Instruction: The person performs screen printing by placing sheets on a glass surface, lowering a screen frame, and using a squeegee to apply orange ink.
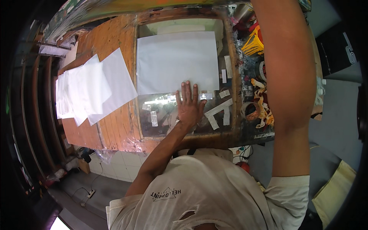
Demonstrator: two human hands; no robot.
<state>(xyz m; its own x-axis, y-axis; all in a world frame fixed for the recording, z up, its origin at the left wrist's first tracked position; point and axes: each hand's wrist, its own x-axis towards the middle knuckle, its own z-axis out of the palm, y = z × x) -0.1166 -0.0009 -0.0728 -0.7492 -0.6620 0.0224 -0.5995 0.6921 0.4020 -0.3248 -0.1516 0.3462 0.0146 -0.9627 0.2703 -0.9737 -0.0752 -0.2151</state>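
My left hand lies flat with its fingers spread. Its fingertips rest on the near edge of a white sheet, and its palm is over the glass pane set into the wooden table. The sheet lies flat on that pane. My right forearm stretches up along the right side and leaves the picture at the top, so the right hand is out of sight. Across the top edge runs a paint-smeared frame or board; whether my right hand touches it is hidden.
A fanned stack of white sheets lies on the wooden tabletop to the left. Tape pieces stick to the glass. At right are a yellow-stained plastic piece, a tape roll and crumpled stained scraps. Dark shelves stand far left.
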